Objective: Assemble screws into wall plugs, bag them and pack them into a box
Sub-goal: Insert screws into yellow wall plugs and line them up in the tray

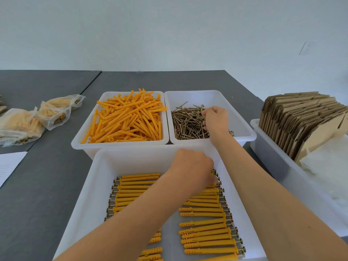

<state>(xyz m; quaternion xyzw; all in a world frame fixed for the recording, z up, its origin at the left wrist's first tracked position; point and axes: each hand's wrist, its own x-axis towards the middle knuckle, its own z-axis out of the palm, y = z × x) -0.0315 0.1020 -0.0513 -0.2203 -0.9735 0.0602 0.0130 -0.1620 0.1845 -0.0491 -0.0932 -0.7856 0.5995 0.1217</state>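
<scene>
The near tub [88,187] holds two rows of yellow plugs with screws in them [205,240]. The left hand [190,168] rests curled on the right row; what it holds is hidden. At one o'clock, the right hand [215,119] pinches loose screws [186,123]. At ten o'clock sit filled bags [37,117]. Many plugs [128,119] remain; no box is folded yet.

No text, label, brand or number can be read anywhere in the view. The white sheet of paper [10,164] lying on the bench [47,185] at about nine o'clock carries faint printed lines, but they are too blurred to make out. The orange wall plugs [204,243] in the near tray show moulded marks on their sides, and these too are too small to tell as letters or figures.
</scene>
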